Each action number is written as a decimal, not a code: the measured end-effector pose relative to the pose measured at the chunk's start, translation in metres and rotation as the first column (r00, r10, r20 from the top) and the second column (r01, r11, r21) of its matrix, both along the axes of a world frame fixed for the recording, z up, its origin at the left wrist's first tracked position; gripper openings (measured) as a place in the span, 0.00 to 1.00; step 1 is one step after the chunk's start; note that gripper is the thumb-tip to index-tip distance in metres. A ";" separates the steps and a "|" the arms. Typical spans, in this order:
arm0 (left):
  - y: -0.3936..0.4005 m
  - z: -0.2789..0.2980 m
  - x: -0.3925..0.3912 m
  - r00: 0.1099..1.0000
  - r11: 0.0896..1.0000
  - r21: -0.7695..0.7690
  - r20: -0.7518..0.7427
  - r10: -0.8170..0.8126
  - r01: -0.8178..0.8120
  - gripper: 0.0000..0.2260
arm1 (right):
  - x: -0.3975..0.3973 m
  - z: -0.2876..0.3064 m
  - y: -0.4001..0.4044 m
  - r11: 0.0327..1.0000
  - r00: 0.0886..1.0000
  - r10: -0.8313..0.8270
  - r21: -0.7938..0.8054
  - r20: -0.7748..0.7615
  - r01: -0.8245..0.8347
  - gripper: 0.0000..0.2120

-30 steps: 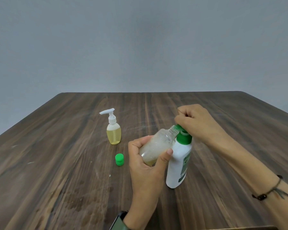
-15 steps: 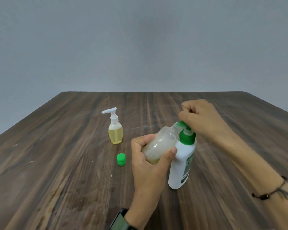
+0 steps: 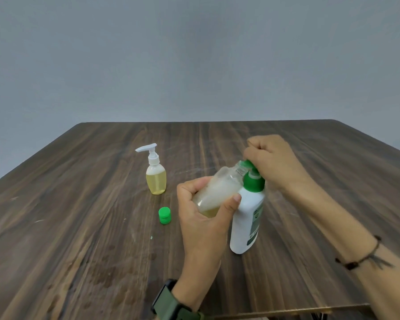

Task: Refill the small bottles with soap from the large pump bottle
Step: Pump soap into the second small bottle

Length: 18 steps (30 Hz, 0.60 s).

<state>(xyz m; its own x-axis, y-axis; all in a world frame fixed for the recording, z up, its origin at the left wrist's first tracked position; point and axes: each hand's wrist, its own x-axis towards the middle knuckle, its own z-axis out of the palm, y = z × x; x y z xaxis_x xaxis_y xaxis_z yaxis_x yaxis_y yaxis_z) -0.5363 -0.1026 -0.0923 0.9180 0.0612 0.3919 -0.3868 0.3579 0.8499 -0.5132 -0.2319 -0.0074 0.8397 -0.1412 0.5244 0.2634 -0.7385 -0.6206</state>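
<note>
The pump bottle is white with a green collar and green pump head, and a green label on its side facing the right edge of the table. It stands upright toward the near right part of the table. The right hand sits on top of its pump head, fingers curled down over it, so most of the head is hidden.

The left hand grips a clear bottle, fingers wrapped on one side and thumb on the other. This bottle is tilted, its open threaded neck pointing up and right to the green spout, touching or nearly touching it. Its walls look cloudy with foam, and a little yellowish liquid lies at its low end near the palm.

A second small bottle stands upright near the middle of the table, well apart from the hands. It is clear, about two thirds full of yellow liquid, and has a white pump on top with the spout pointing toward the left edge.

A green cap lies alone on the table between that bottle and the left hand.

Count: one pump bottle, two small bottles, one loose cap. A dark watch is on the left wrist and a cord bracelet on the right.
</note>
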 end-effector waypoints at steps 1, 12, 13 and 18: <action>0.000 0.000 0.000 1.000 1.000 0.010 0.000 0.007 -0.007 0.20 | 0.000 -0.001 -0.001 1.000 1.000 0.001 0.011 0.003 -0.001 0.18; -0.004 -0.002 -0.002 0.999 0.998 -0.050 -0.023 -0.032 0.031 0.18 | 0.001 -0.004 -0.003 0.998 0.999 0.043 0.045 0.021 -0.044 0.19; -0.004 -0.004 -0.001 0.999 0.998 -0.055 -0.027 -0.030 0.029 0.17 | 0.003 -0.006 -0.002 0.996 0.999 0.036 0.076 0.032 -0.038 0.20; -0.006 -0.004 -0.002 0.998 0.995 -0.096 -0.035 -0.046 0.042 0.18 | 0.003 -0.007 -0.004 0.996 0.998 0.053 0.068 0.022 -0.054 0.20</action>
